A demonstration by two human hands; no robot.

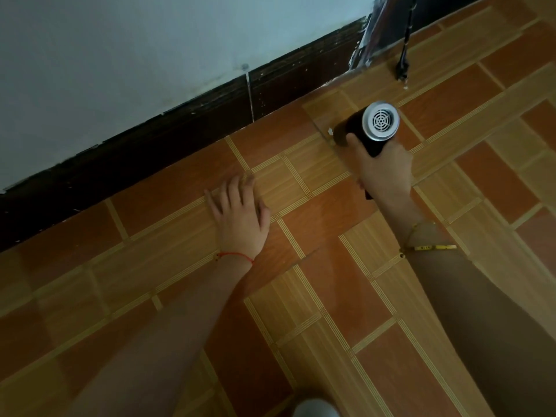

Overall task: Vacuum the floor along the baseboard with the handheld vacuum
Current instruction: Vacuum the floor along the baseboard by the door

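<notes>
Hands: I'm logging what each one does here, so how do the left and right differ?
The left hand lies flat on the floor, fingers straight, holding nothing; the right hand grips the vacuum. The left sits nearer the baseboard; the right is farther along it. The left wears a red string, the right yellow bands. Both arms are bare.

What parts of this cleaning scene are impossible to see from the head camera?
- Nozzle of the handheld vacuum: faces away, hidden behind its own body and the right hand.
- Left hand palm: turned down toward the floor.
- Striped item against the baseboard: cut off by the top edge, blurred.
- Pale object: cut off by the bottom edge.
</notes>
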